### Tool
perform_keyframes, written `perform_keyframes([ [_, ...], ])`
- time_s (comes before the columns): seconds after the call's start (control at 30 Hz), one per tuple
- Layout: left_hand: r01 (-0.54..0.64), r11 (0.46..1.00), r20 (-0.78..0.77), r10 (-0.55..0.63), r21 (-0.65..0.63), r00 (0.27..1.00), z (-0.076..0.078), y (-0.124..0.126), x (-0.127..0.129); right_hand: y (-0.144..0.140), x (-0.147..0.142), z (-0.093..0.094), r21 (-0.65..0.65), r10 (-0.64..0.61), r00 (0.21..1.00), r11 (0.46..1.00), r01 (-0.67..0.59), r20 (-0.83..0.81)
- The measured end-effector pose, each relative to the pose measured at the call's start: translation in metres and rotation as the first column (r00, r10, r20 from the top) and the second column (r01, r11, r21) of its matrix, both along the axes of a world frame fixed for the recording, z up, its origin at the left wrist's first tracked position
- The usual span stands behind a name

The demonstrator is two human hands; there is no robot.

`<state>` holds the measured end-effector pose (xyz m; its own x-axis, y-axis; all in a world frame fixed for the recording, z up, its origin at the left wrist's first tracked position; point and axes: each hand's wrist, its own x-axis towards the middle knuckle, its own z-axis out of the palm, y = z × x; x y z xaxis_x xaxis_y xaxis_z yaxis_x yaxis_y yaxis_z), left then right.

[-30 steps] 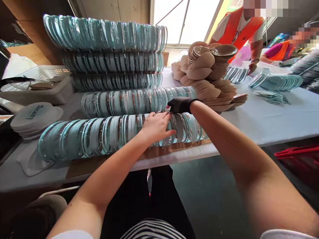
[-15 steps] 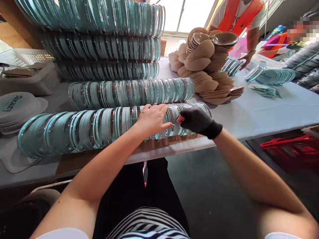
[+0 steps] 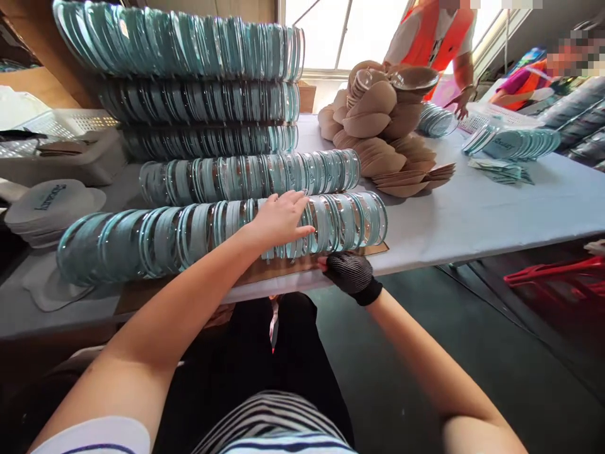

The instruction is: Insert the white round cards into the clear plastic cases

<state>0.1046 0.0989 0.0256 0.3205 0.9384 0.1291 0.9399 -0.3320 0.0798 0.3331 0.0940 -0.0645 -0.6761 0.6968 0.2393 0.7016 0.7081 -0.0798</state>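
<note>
My bare left hand [image 3: 280, 219] lies palm down on the nearest row of teal-rimmed clear lids [image 3: 165, 236], which rests on its side along the table's front edge. My right hand [image 3: 350, 272], in a black mesh glove, is lower, at the front edge of the brown cardboard strip [image 3: 373, 249] under that row, its fingers curled against the edge. A second row of lids [image 3: 250, 176] lies just behind, and three more rows [image 3: 198, 101] are stacked higher at the back.
A heap of tan paper bowls [image 3: 382, 126] stands at mid table. Grey printed discs [image 3: 47, 205] and a white basket [image 3: 70, 148] sit at left. More lids [image 3: 515, 144] lie at right, near a person in an orange vest [image 3: 437, 38]. A red crate [image 3: 558, 280] sits below right.
My gloved right hand has come off the top of the front lid row and dropped to the table's front edge below it. My left hand has stayed on the row.
</note>
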Motion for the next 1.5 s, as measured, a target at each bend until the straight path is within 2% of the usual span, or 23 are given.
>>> perform_keyframes([
  [0.1,0.023,0.999,0.02,-0.024,0.047,1.0,0.0,0.01,0.016,0.041,0.004,0.051,0.122,-0.132,0.979,0.981,0.151,-0.153],
  [0.17,0.03,0.997,0.038,-0.033,0.067,0.999,-0.004,0.017,0.028,0.083,-0.006,0.083,0.114,-0.199,0.976,0.971,0.208,-0.089],
  [0.23,0.031,0.997,0.04,-0.034,0.073,0.999,-0.009,0.021,0.037,0.127,-0.024,0.107,-0.006,-0.186,0.97,0.982,0.189,0.158],
  [0.3,0.025,0.997,0.04,-0.028,0.079,0.999,-0.014,0.022,0.04,0.162,-0.042,0.119,-0.165,-0.079,0.925,0.975,0.15,0.372],
  [0.37,0.021,0.996,0.042,-0.025,0.081,0.999,-0.017,0.022,0.04,0.182,-0.056,0.125,-0.308,0.046,0.888,0.945,0.11,0.458],
  [0.43,0.03,0.996,0.045,-0.034,0.08,0.998,-0.017,0.021,0.039,0.187,-0.062,0.126,-0.409,0.112,0.876,0.906,0.103,0.47],
  [0.5,0.039,0.996,0.05,-0.044,0.083,0.998,-0.016,0.021,0.038,0.182,-0.063,0.127,-0.444,0.131,0.876,0.89,0.102,0.464],
  [0.7,0.047,0.997,0.044,-0.05,0.065,0.998,-0.017,0.025,0.039,0.165,-0.06,0.132,-0.274,0.083,0.885,0.96,0.052,0.457],
  [0.83,0.025,0.999,0.039,-0.026,0.026,0.999,-0.017,0.025,0.039,0.148,-0.034,0.136,-0.228,0.098,0.974,0.972,-0.05,0.205],
  [0.9,0.025,0.999,0.039,-0.026,0.02,0.999,-0.016,0.025,0.04,0.127,-0.01,0.128,-0.194,0.098,0.992,0.978,-0.082,0.076],
  [0.97,0.026,0.999,0.037,-0.027,0.02,0.999,-0.015,0.025,0.04,0.1,0.013,0.109,-0.167,0.081,0.997,0.983,-0.076,0.018],
  [1.07,0.026,1.0,0.034,-0.026,0.013,0.999,-0.016,0.027,0.039,0.055,0.039,0.059,-0.145,0.032,0.999,0.989,-0.034,-0.019],
  [1.17,0.032,0.999,0.028,-0.032,0.005,0.999,-0.016,0.028,0.038,0.02,0.049,0.006,-0.061,-0.104,0.995,0.993,0.103,0.0],
  [1.23,0.036,0.999,0.022,-0.036,-0.005,0.999,-0.014,0.027,0.037,0.007,0.048,-0.016,0.001,-0.182,0.983,0.983,0.182,0.028],
  [1.33,0.05,0.998,0.02,-0.05,-0.023,0.999,-0.009,0.026,0.037,0.002,0.041,-0.026,0.037,-0.203,0.973,0.979,0.2,0.109],
  [1.5,0.056,0.998,0.019,-0.056,-0.028,0.998,-0.005,0.026,0.035,0.005,0.034,-0.023,0.031,-0.163,0.967,0.987,0.159,0.195],
])
